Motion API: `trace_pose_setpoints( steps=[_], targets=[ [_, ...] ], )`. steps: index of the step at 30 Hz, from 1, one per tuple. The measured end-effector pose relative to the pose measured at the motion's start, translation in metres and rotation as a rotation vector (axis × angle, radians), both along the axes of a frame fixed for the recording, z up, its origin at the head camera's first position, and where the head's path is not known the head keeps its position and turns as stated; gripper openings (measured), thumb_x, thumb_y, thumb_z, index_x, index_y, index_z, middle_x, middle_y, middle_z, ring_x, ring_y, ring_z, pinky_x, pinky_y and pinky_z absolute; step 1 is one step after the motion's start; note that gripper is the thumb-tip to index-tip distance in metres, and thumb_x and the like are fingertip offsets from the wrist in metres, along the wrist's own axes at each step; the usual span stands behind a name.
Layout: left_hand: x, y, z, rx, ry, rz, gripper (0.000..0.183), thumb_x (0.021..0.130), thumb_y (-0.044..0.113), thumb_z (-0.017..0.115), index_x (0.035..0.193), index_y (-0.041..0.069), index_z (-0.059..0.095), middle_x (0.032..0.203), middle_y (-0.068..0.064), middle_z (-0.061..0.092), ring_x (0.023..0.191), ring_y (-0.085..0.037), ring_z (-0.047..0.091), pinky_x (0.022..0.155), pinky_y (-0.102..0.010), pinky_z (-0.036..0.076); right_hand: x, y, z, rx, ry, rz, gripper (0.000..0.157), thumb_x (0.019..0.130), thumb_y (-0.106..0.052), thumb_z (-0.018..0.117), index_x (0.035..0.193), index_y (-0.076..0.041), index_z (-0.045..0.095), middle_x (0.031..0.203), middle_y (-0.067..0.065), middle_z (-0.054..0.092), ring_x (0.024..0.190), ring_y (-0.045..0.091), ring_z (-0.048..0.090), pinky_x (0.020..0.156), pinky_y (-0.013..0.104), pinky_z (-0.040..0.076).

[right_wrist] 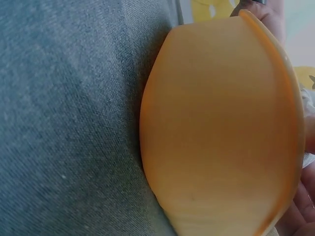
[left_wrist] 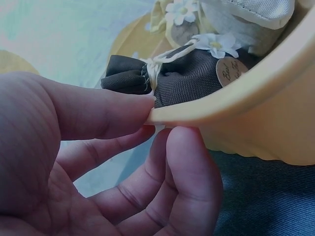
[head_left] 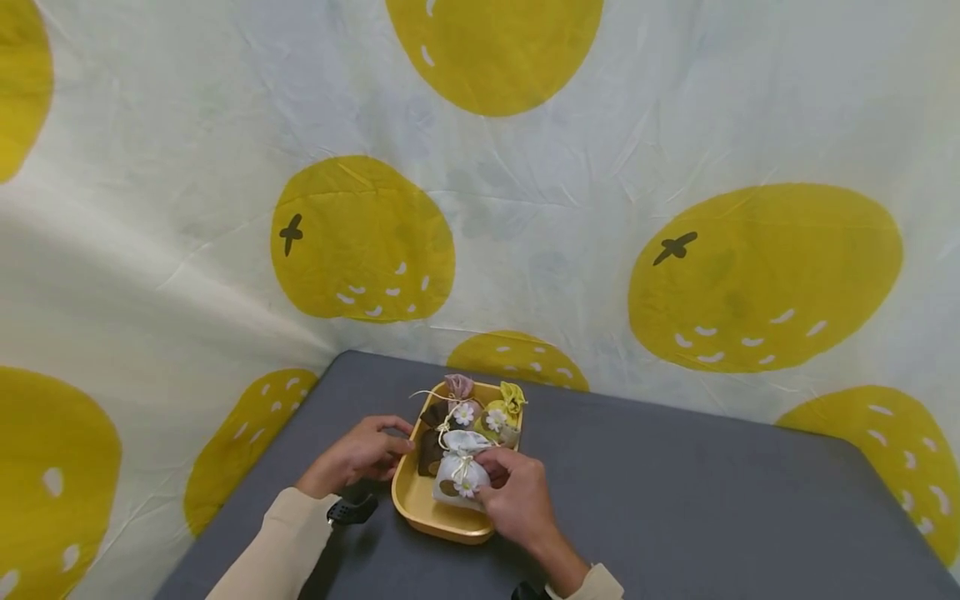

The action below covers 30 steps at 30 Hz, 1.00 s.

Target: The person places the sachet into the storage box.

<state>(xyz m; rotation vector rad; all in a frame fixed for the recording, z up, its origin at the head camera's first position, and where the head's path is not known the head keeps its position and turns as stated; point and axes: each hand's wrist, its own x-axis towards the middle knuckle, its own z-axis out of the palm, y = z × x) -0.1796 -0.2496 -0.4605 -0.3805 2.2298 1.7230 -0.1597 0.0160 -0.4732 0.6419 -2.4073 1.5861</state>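
A shallow yellow tray (head_left: 420, 504) holds several small drawstring pouches with daisy flowers. My left hand (head_left: 367, 450) pinches the tray's left rim, thumb on top and fingers below, as the left wrist view shows. Beside that thumb lies a dark brown pouch (left_wrist: 189, 76) with a cream cord and a round label. My right hand (head_left: 519, 492) grips a white pouch (head_left: 459, 467) by its right side, over the front part of the tray. In the right wrist view the tray wall (right_wrist: 221, 128) covers most of the pouch, and only some fingers (right_wrist: 307, 191) show.
Behind the white pouch, a pink pouch (head_left: 459, 387) and a yellow-green pouch (head_left: 513, 398) sit at the tray's far end. The tray rests on a grey cloth-covered table (head_left: 675, 500). A white curtain (head_left: 540, 250) with yellow fruit prints hangs around the table's back and left edges.
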Motion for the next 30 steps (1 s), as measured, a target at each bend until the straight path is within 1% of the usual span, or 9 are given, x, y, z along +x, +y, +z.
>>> trace_pose_setpoints(
  steps=[6, 17, 23, 30],
  targets=[
    [0.0, 0.001, 0.002, 0.007, -0.011, 0.003, 0.026, 0.096, 0.01, 0.069, 0.122, 0.005, 0.067, 0.087, -0.008, 0.068, 0.065, -0.016, 0.06, 0.058, -0.029, 0.053, 0.002, -0.002, -0.001, 0.007, 0.04, -0.018, 0.033, 0.066, 0.014, 0.076, 0.088, -0.01, 0.078, 0.075, -0.001, 0.072, 0.065, -0.001, 0.061, 0.061, 0.021, 0.055],
    [-0.004, -0.003, 0.01, -0.003, -0.025, -0.01, 0.029, 0.096, 0.01, 0.069, 0.124, 0.004, 0.066, 0.088, -0.008, 0.069, 0.066, -0.016, 0.06, 0.059, -0.03, 0.053, -0.004, -0.007, 0.001, 0.041, 0.103, -0.018, 0.03, 0.068, 0.013, 0.077, 0.088, -0.009, 0.078, 0.075, 0.0, 0.073, 0.066, 0.004, 0.063, 0.062, 0.021, 0.054],
    [-0.005, -0.004, 0.01, -0.02, -0.044, -0.002, 0.029, 0.097, 0.01, 0.069, 0.125, 0.005, 0.065, 0.089, -0.007, 0.07, 0.066, -0.016, 0.061, 0.061, -0.03, 0.053, -0.003, -0.008, -0.003, 0.06, 0.123, -0.016, 0.03, 0.068, 0.013, 0.078, 0.089, -0.009, 0.078, 0.077, 0.0, 0.074, 0.068, 0.005, 0.065, 0.063, 0.026, 0.057],
    [-0.006, -0.002, 0.008, -0.022, -0.048, -0.005, 0.028, 0.097, 0.011, 0.07, 0.124, 0.006, 0.066, 0.09, -0.008, 0.07, 0.066, -0.016, 0.061, 0.061, -0.031, 0.054, 0.0, -0.008, -0.003, 0.058, 0.166, -0.015, 0.03, 0.066, 0.011, 0.078, 0.087, -0.01, 0.077, 0.078, 0.0, 0.074, 0.068, 0.008, 0.066, 0.063, 0.026, 0.057]
  ],
)
